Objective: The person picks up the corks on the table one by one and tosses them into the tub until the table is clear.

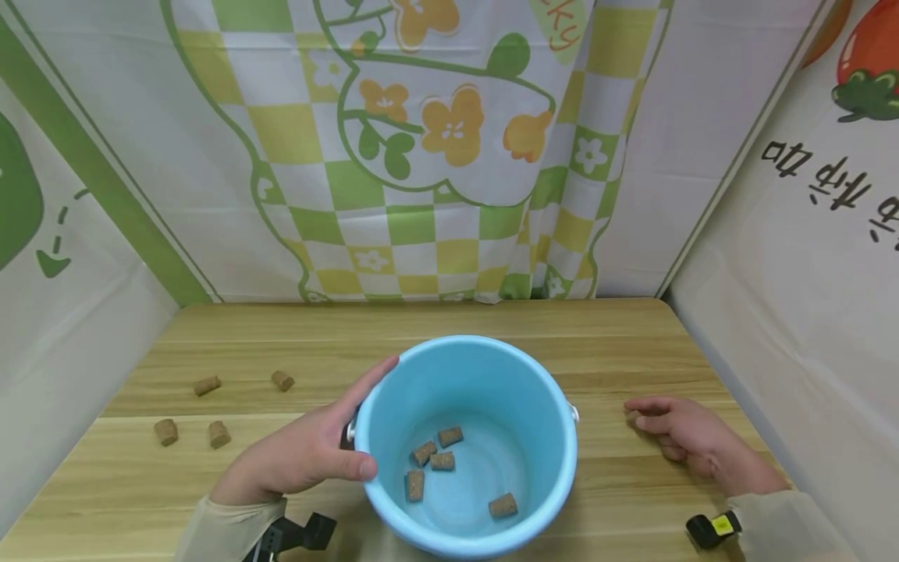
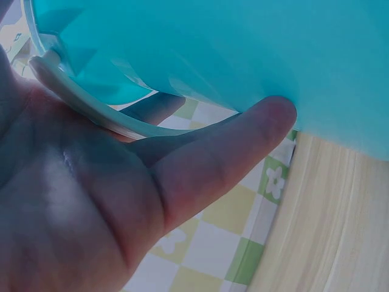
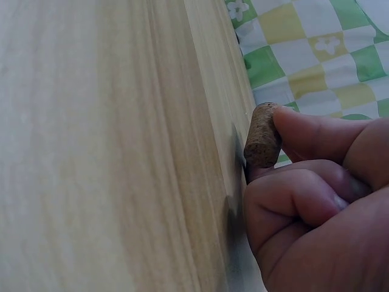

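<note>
Left hand point(image 1: 309, 451): I see it spread, thumb and straight fingers resting against the side of the round, light-blue bucket point(image 1: 467, 378). Right hand point(image 1: 691, 437): curled, pinching a small, brown, cylindrical cork point(image 3: 263, 135) at the fingertips, right of the bucket and well apart from it. I count five loose brown corks point(image 1: 442, 460) on the bucket floor. Four scattered brown corks point(image 1: 219, 435) lie on the wood-grain table point(image 1: 618, 336), left of the bucket.
</note>
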Available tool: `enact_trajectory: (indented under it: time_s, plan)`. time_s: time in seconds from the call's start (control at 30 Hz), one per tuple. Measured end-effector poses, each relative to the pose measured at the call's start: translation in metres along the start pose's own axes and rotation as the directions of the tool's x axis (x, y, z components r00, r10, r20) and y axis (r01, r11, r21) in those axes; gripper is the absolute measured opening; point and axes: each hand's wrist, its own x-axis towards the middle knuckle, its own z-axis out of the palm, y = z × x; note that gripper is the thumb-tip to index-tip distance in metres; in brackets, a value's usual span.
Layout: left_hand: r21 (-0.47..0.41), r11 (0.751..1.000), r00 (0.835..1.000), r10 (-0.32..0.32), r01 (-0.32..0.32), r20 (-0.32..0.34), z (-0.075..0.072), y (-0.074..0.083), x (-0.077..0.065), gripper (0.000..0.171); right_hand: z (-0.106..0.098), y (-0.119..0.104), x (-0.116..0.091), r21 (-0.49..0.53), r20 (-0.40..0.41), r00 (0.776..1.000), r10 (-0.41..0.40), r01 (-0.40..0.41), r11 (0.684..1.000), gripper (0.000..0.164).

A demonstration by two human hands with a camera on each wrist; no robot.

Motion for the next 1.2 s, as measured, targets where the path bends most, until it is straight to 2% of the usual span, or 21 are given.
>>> enact_trajectory:
  time_s: [0.2, 0.4, 0.83, 1.0, 1.2]
  plan:
    - [-0.018, 1.0, 1.0, -0.016, 0.016, 0.003, 0.0, -0.001, 0.0, 0.103, 0.0, 0.001, 0.001, 0.033, -0.002, 1.0, 0.0, 0.0, 0.999, 0.051]
    - [0.008, 1.0, 1.0, -0.028, 0.028, -0.004, 0.0, -0.002, 0.0, 0.103, -0.003, 0.001, 0.002, 0.06, 0.005, 1.0, 0.013, -0.014, 0.998, 0.052]
    - [0.015, 1.0, 1.0, -0.004, 0.004, 0.003, 0.0, -0.002, 0.001, 0.102, -0.008, -0.003, 0.001, 0.213, 0.064, 0.998, -0.009, -0.005, 0.977, 0.042]
    - [0.018, 1.0, 1.0, -0.002, 0.002, 0.002, 0.0, -0.002, 0.001, 0.102, -0.006, -0.008, 0.0, 0.32, 0.097, 0.992, -0.081, 0.046, 0.946, 0.026]
    - [0.008, 1.0, 1.0, -0.015, 0.015, 0.002, 0.0, 0.0, 0.0, 0.102, -0.001, -0.02, -0.001, 0.374, 0.14, 0.969, -0.206, 0.141, 0.917, 0.028]
